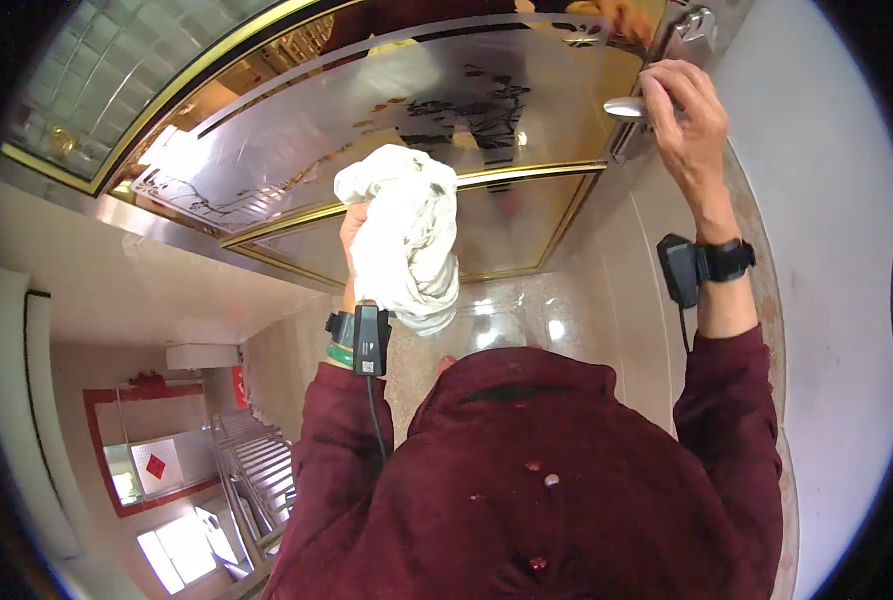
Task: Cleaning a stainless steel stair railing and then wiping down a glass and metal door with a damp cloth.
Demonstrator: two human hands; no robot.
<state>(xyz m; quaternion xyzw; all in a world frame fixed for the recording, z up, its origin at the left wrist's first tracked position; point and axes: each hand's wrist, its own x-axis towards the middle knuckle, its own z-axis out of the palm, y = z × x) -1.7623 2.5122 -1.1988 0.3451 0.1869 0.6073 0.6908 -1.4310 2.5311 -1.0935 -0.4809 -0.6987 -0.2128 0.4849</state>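
Observation:
A bunched white cloth point(405, 235) hangs from my left hand point(354, 232), whose fingers are mostly hidden behind its folds. It is held up in front of a door point(387, 110) with dark-patterned glass and gold trim. At the door's right edge, my right hand point(687, 120) is closed around a silver lever handle point(625, 108); the lever's rounded end sticks out to the left of my fingers.
A pale wall point(827, 250) runs along my right side. Gold-edged glass point(77, 90) covers the upper left. Shiny tiled floor point(527, 310) lies below the door. At the lower left are a metal railing point(257, 470) and a red-framed opening point(152, 450).

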